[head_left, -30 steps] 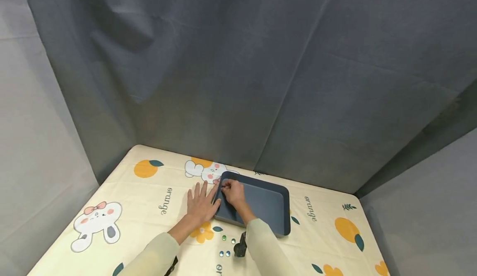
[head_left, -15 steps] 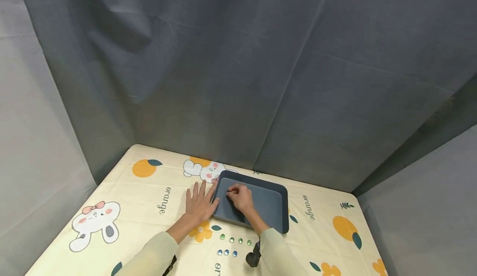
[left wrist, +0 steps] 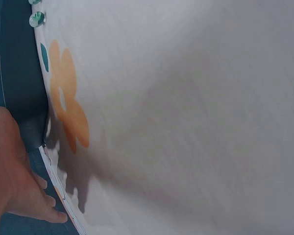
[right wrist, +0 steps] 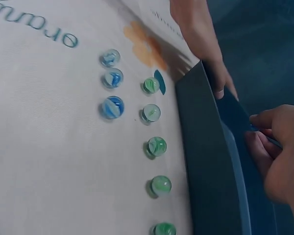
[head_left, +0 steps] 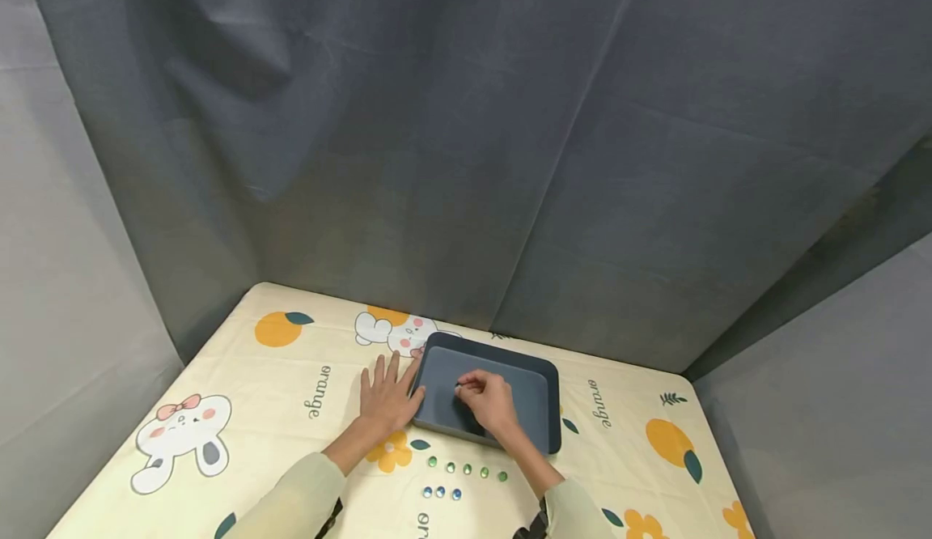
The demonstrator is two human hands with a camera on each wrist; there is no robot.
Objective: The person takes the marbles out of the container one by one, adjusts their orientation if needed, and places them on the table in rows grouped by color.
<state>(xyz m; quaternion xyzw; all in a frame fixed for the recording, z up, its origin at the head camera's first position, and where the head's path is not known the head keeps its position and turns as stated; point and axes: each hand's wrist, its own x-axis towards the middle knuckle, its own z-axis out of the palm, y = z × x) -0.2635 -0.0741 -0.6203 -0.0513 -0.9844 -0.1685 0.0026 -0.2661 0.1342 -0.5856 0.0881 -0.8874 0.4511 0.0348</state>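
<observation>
Nearest us on the worktop [head_left: 240,409]: eight marbles, three blue marbles [right wrist: 111,78] in one row, five green marbles [right wrist: 157,146] in the next, just beside the tray [head_left: 542,434]. We judge them hard, smooth and apt to roll; best pinched singly at the widest part. One dark blue tray, likely light and stiff. Right hand [head_left: 489,400] sits inside it, fingers curled, pinching something too small to identify. Left hand [head_left: 386,400] lies flat, fingers straight, touching the tray's left wall.
</observation>
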